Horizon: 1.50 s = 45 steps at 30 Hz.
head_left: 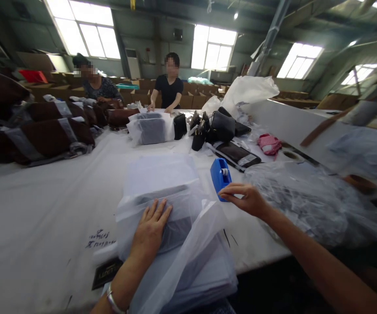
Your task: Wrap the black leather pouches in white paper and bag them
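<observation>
My left hand (151, 233) lies flat, fingers extended, on a dark item wrapped in white translucent paper (178, 231). One loose flap of the wrap (188, 257) rises and folds along the item's right side. Beneath it is a stack of white sheets (208, 279). My right hand (245, 198) is at the near end of a blue tape dispenser (216, 174), thumb and fingers pinched together. Whatever sits between those fingertips is too small to make out. A black card with gold lettering (105, 274) lies beside my left wrist.
Brown bags (49, 137) are piled at the left. Across the table a person (169, 89) handles another wrapped item (152, 128); a second person (100, 85) is farther left. Black bags (222, 126), a red checked cloth (269, 144) and clear plastic bags (302, 205) lie at the right.
</observation>
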Tool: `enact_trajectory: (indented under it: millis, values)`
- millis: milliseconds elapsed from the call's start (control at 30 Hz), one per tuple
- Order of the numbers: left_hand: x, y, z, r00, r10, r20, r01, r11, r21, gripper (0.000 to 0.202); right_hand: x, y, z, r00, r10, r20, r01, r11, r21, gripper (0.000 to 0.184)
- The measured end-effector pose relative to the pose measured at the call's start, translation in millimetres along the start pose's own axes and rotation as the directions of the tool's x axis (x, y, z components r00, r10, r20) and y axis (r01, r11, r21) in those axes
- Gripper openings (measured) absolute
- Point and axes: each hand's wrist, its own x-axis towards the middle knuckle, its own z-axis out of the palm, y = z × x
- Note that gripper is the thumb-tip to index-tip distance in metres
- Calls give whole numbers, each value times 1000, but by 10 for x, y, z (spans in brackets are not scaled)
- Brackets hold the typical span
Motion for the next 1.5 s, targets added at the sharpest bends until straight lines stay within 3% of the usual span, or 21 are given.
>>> enact_trajectory:
  millis: [67,133,300,433,533,667,833,933,1000,1133,1200,1267,1333,1400,1500]
  values:
    - [2,15,-20,1000,-9,4,9,1000,-5,59,303,-165,57,984,-87,157,81,996,40,24]
    - [5,28,-37,1000,-18,11,18,1000,-3,59,577,-259,180,937,-155,314,126,986,112,25]
    - [0,39,-47,999,-29,31,29,1000,-1,59,1078,-246,585,746,-186,640,120,982,145,27]
    - [-12,33,-26,999,-38,20,38,999,-20,58,1336,-179,817,687,-144,712,281,957,-77,15]
    - [-13,27,-13,999,-30,24,31,999,-17,59,1458,-170,914,674,-69,736,399,871,-285,5]
    - [-8,25,-8,999,-27,19,28,999,-25,59,1530,-183,972,687,-13,727,459,782,-421,9]
    - [-8,29,-21,1000,-21,11,21,999,-38,59,1641,-52,965,722,38,691,478,694,-538,45]
    - [-5,28,-27,1000,-27,10,27,999,-32,60,1720,198,909,751,67,657,404,740,-538,56]
    - [-2,26,-27,1000,-24,15,25,999,-22,63,1724,404,828,801,105,589,287,797,-532,50]
    - [0,22,-19,1000,-19,23,20,999,-25,65,1509,778,524,955,153,254,21,821,-571,22]
    - [-2,20,-10,1000,-25,17,25,999,-40,64,1285,916,318,984,176,10,-141,820,-555,20]
    - [-7,16,4,1000,-27,10,28,998,-57,64,1013,1021,113,940,262,-216,-336,815,-472,24]
    - [-13,11,23,1000,-26,8,26,997,-68,65,730,1097,-47,835,424,-352,-531,790,-306,29]
    - [-17,6,41,1000,-27,8,28,997,-75,64,477,1149,-127,727,578,-371,-655,746,-121,29]
    - [-15,5,49,999,-33,1,33,995,-93,63,227,1205,-81,650,696,-307,-709,700,86,27]
